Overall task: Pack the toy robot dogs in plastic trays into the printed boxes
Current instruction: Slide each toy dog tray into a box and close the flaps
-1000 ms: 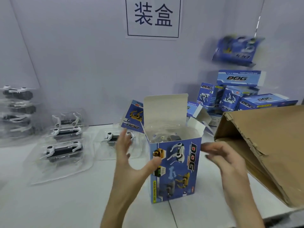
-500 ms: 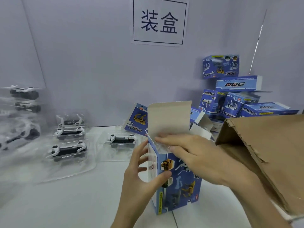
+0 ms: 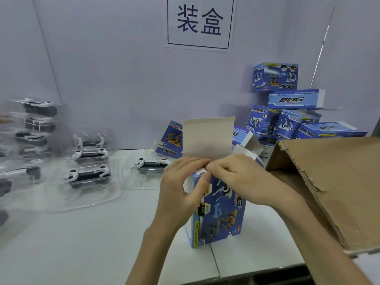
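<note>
One printed box point(image 3: 220, 219) stands upright mid-table, lid flap point(image 3: 207, 136) raised, left hand point(image 3: 181, 194) gripping its top corner and right hand point(image 3: 236, 177) pinching a side flap point(image 3: 200, 172), while closed boxes point(image 3: 296, 99) pile behind and several trayed dogs point(image 3: 88, 175) wait unpacked.

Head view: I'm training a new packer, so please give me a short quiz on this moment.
1. True or false: the printed box has its tall lid flap standing upright, not closed.
2. The brown carton lies on which side of the box? A left, B right, C behind.
3. How many hands, left hand and right hand, touch the box?
Key: 1 true; 2 B; 3 two, both at its top front edge.
</note>
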